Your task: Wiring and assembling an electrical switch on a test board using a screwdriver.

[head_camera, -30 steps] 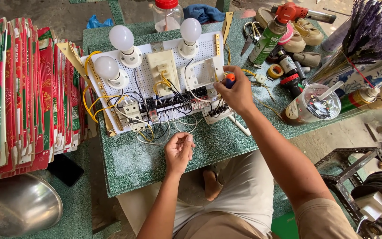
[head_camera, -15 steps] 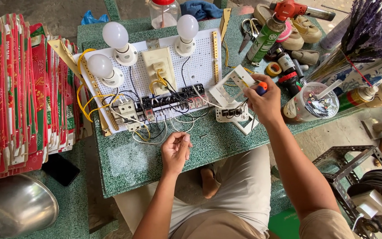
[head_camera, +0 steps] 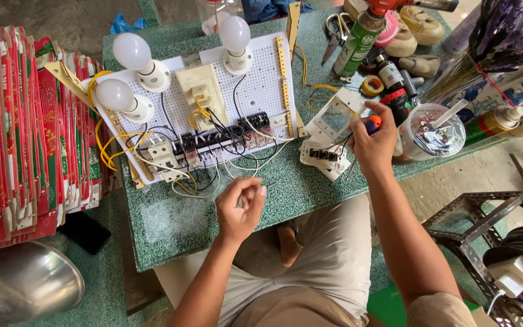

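Note:
A white perforated board (head_camera: 261,91) lies on the green speckled table (head_camera: 171,218); it carries three white bulbs (head_camera: 131,51), a cream switch box (head_camera: 201,97) and black terminal blocks with yellow, black and white wires. My right hand (head_camera: 373,142) grips a screwdriver with an orange and blue handle (head_camera: 372,124) beside a white cover plate (head_camera: 340,115), above a white socket block (head_camera: 325,158). My left hand (head_camera: 240,206) hovers over the table's near edge, fingers pinched together on something too small to make out.
A stack of red flattened cartons (head_camera: 19,121) stands at the left, with a steel bowl (head_camera: 25,281) below. A green spray can (head_camera: 358,45), tape rolls, scissors and a clear tub (head_camera: 428,130) crowd the right end. A metal frame (head_camera: 491,218) and cable coil sit lower right.
My right hand has moved right and toward me from the board, bringing the white cover plate and socket block off the board's edge. My left hand stays near the front edge.

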